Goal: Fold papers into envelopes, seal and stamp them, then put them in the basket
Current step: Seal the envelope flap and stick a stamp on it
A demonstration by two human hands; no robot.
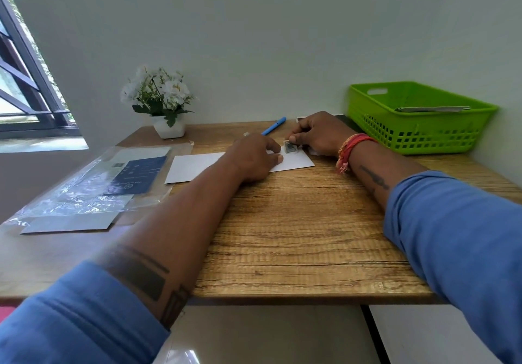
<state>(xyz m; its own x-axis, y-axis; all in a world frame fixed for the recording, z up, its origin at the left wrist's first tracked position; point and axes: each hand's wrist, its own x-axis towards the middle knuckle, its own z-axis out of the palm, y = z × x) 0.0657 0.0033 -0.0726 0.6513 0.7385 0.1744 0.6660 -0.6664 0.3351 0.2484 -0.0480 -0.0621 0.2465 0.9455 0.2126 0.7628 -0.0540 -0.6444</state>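
A white envelope (195,166) lies flat on the wooden table (296,236). My left hand (254,160) rests on its middle, fingers bent, pressing it down. At the envelope's far right corner sits a small grey stamp (291,147). My right hand (319,135) is curled right behind the stamp, thumb and fingertip touching its top edge. The green plastic basket (418,135) stands at the back right, with flat pale envelopes (432,108) inside.
A blue pen (274,129) lies just behind my hands. A white pot of white flowers (165,104) stands at the back left. A clear plastic sleeve with a dark blue card and sheets (93,188) covers the table's left side.
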